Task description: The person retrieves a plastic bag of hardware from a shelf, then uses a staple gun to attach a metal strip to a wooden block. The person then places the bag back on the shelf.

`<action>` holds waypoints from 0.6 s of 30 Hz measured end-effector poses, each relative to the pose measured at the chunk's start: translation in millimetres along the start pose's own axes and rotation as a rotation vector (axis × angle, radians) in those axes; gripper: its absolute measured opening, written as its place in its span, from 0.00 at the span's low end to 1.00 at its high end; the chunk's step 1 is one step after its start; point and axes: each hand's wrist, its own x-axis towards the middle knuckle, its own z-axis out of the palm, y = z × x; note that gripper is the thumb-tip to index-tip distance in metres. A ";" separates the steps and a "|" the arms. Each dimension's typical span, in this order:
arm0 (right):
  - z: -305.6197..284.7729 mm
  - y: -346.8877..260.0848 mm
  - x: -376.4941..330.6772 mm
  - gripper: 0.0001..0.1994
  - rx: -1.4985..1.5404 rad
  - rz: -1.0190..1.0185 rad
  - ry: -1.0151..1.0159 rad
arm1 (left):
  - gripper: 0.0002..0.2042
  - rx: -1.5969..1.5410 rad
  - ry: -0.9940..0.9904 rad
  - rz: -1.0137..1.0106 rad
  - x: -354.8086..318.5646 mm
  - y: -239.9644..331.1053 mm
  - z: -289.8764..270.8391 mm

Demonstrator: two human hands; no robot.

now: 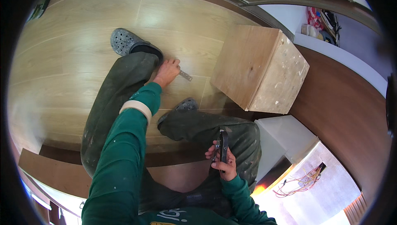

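My left hand (167, 73) reaches down near the floor beside my clog, its fingers closed on a narrow flat metal strip with holes (186, 75). One end of the strip sticks out past the fingers to the right. A cream-coloured ring (136, 108), like a roll of tape, sits around my left forearm over the green sleeve. In front of my right thigh, my right hand (225, 165) grips a long black fitting (223, 145), held upright. Small shiny metal parts show by the fingers; I cannot make out the fitting's exact kind.
A wooden box (248, 61) with a paint-spotted side stands on the wood-look floor (178, 22) to the right. Beyond it runs a brown panel (331, 84). Loose wires (300, 183) stick out of a pale surface at lower right. Grey clogs (124, 41) are on my feet.
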 end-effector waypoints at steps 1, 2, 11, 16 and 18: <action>2.0 -0.5 2.5 0.41 -0.012 0.001 -0.005 | 0.10 -0.019 -0.060 -0.006 -0.4 -7.5 1.5; 4.5 -0.3 5.7 0.41 -0.013 -0.008 -0.022 | 0.08 -0.018 -0.077 0.016 -1.4 -10.9 0.9; 45.5 -26.8 -2.1 0.38 0.018 -0.019 -0.248 | 0.10 -1.273 0.066 -0.438 -50.7 37.7 -146.0; 70.8 -53.2 -34.8 0.31 0.178 -0.050 -0.462 | 0.12 -1.407 0.202 -0.302 -159.5 85.3 -308.8; 77.2 -62.3 -49.5 0.27 0.132 -0.125 -0.579 | 0.13 -1.439 0.267 -0.316 -218.4 120.5 -360.8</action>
